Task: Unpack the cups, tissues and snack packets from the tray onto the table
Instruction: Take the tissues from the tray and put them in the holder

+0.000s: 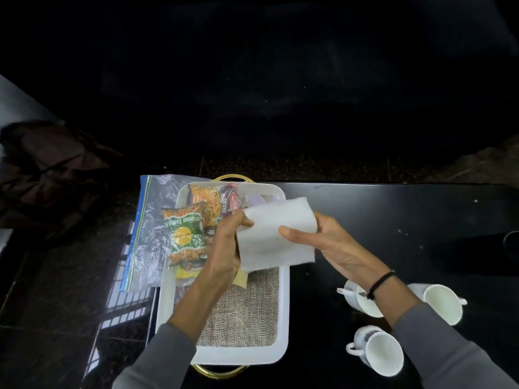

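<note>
A white tray (pixel 283 310) with gold handles and a burlap liner sits at the table's left end. Over its middle I hold a folded stack of white tissues (pixel 276 234): my left hand (pixel 224 248) pinches its left edge and my right hand (pixel 331 242) grips its right side. A clear zip bag (pixel 153 220) of snack packets lies across the tray's far left corner, with a green and orange packet (pixel 185 237) on top and others behind it. Three white cups (pixel 376 350), (pixel 442 301), (pixel 361 300) lie on their sides on the table to the right.
The black table (pixel 393 220) stretches right and beyond the tray. Its left edge runs just beside the tray, with dark floor below. A dark bag or cloth (pixel 47 169) lies at far left. A round dark object (pixel 511 242) sits at the right edge.
</note>
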`<state>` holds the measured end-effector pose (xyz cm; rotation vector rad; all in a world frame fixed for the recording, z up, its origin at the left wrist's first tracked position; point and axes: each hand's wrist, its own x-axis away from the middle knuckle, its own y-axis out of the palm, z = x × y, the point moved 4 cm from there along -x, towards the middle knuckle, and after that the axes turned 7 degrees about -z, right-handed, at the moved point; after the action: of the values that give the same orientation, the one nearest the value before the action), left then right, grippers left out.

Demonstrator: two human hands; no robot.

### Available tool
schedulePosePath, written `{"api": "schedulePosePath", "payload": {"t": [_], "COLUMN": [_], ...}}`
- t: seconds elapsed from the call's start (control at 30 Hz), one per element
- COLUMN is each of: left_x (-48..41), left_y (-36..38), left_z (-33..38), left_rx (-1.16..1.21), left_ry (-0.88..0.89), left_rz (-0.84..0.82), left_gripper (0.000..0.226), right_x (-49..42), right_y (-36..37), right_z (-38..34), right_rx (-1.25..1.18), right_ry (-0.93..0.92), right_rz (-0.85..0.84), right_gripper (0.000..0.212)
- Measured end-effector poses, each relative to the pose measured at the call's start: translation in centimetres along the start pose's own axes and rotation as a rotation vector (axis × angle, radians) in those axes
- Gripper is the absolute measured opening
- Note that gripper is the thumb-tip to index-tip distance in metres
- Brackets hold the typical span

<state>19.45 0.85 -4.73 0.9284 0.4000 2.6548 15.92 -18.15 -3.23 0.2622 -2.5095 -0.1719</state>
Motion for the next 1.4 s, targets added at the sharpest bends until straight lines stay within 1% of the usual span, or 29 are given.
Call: {"api": "schedulePosePath", "payload": {"t": [0.03, 0.1, 0.2, 0.23, 0.27, 0.33, 0.4, 0.47, 0.6, 0.67, 0.77, 0.8, 0.9, 0.97, 1.03, 1.1, 1.17, 1.27, 1.33, 1.4], "left_x": [0.1, 0.1, -0.1, 0.0, 0.0, 0.2, 0.2, 0.1, -0.6, -1.0, -1.2, -1.4, -1.7, -1.8, -2.0, -2.3, -2.6, -3.0, -3.3, -3.5], "left_y": [0.8, 2.3, 5.0, 5.9, 6.7, 8.6, 10.5, 12.8, 17.2, 19.9, 23.9, 25.2, 28.2, 30.0, 31.6, 32.9, 34.3, 36.1, 37.0, 37.5], "left_z": [0.2, -0.1, -0.9, -1.2, -1.5, -2.4, -3.4, -4.1, -5.1, -5.7, -6.8, -7.2, -7.9, -8.2, -8.7, -9.2, -9.8, -10.2, -10.5, -10.8], "left_rx": [-0.007, -0.010, -0.045, -0.085, -0.133, -0.202, -0.233, -0.241, -0.268, -0.291, -0.294, -0.315, -0.396, -0.427, -0.463, -0.479, -0.447, -0.427, -0.423, -0.436], "left_ry": [-0.006, -0.023, -0.056, -0.057, -0.042, -0.001, 0.019, 0.027, 0.032, 0.002, -0.091, -0.099, -0.076, -0.072, -0.073, -0.086, -0.128, -0.169, -0.179, -0.189], "left_rz": [0.002, 0.017, 0.017, 0.017, 0.012, -0.028, -0.085, -0.119, -0.115, -0.153, -0.267, -0.291, -0.337, -0.347, -0.336, -0.289, -0.239, -0.235, -0.235, -0.237], "left_gripper": [0.027, 0.029, 0.051, 0.053, 0.047, 0.031, 0.032, 0.031, 0.023, 0.025, 0.041, 0.043, 0.042, 0.039, 0.030, 0.019, 0.017, 0.016, 0.015, 0.015], "right_x": [0.5, 1.7, 3.7, 4.3, 5.1, 6.9, 8.5, 10.3, 13.4, 15.1, 17.4, 18.3, 20.3, 21.6, 22.8, 24.0, 25.4, 27.1, 28.2, 28.8], "right_y": [-0.4, -1.4, -3.6, -4.4, -5.2, -6.9, -8.4, -10.3, -14.5, -16.6, -19.6, -20.6, -22.7, -24.0, -25.3, -26.6, -28.1, -30.7, -32.7, -34.4], "right_z": [0.2, 0.4, 0.9, 0.9, 1.0, 1.3, 1.5, 1.9, 2.7, 3.0, 3.6, 3.8, 4.5, 5.0, 5.3, 5.6, 5.5, 5.3, 5.2, 5.2], "right_rx": [-0.034, -0.088, -0.149, -0.164, -0.176, -0.197, -0.218, -0.229, -0.286, -0.320, -0.355, -0.376, -0.419, -0.405, -0.406, -0.412, -0.372, -0.340, -0.304, -0.178], "right_ry": [-0.013, -0.041, -0.058, -0.052, -0.045, -0.029, -0.024, -0.039, -0.077, -0.090, -0.095, -0.088, -0.042, -0.017, -0.012, -0.014, -0.027, -0.042, -0.026, 0.012], "right_rz": [-0.026, 0.006, 0.142, 0.175, 0.197, 0.212, 0.202, 0.229, 0.328, 0.350, 0.404, 0.406, 0.366, 0.387, 0.438, 0.490, 0.551, 0.678, 0.811, 0.902], "right_gripper": [0.055, 0.042, 0.036, 0.035, 0.034, 0.036, 0.037, 0.036, 0.031, 0.032, 0.034, 0.036, 0.044, 0.045, 0.044, 0.038, 0.028, 0.014, 0.012, 0.010]}}
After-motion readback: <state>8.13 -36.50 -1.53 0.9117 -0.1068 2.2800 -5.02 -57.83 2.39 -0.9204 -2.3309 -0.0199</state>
